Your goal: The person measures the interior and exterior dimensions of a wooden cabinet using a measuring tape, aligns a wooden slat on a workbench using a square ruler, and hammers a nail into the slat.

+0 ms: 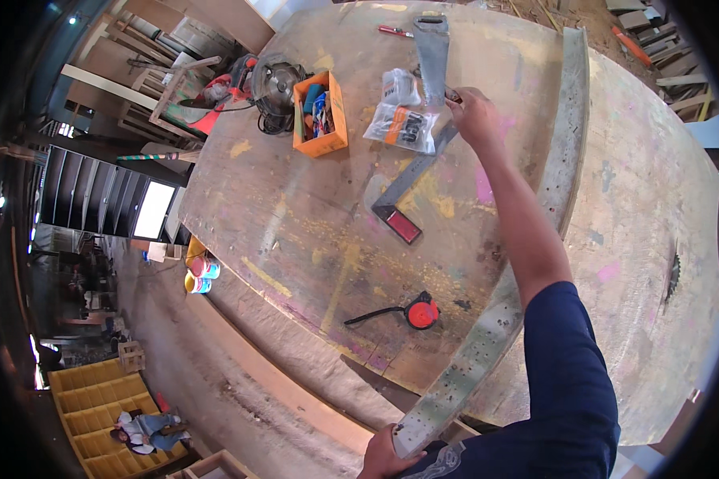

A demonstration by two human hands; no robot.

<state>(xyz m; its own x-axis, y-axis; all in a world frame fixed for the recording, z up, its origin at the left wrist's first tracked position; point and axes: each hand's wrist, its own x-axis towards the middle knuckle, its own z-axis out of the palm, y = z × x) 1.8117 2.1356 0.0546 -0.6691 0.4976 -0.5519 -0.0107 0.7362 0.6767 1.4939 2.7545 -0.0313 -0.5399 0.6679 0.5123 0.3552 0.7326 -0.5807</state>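
Observation:
My left hand (387, 455) grips the near end of a long grey speckled strip (475, 351), which curves in this view up the right side of the worktable. My right hand (479, 120) reaches far over the table, its fingers pinched around something small and dark, too hidden to name. Beside those fingertips lie the hand saw's blade (433, 64) and clear plastic packets (403, 128). A try square (403, 184) with a red-faced handle extends from below the right hand toward the table's middle. Nearer to me lies a red and black tape measure (422, 311).
On the worn wooden table (295, 215) stand an orange box (322, 120) of tools and a circular saw (276, 84). A red pen-like tool (395, 31) lies at the far side. A saw blade (674, 275) pokes up at right. Paint cans (202, 275) and a seated person (148, 431) are at left.

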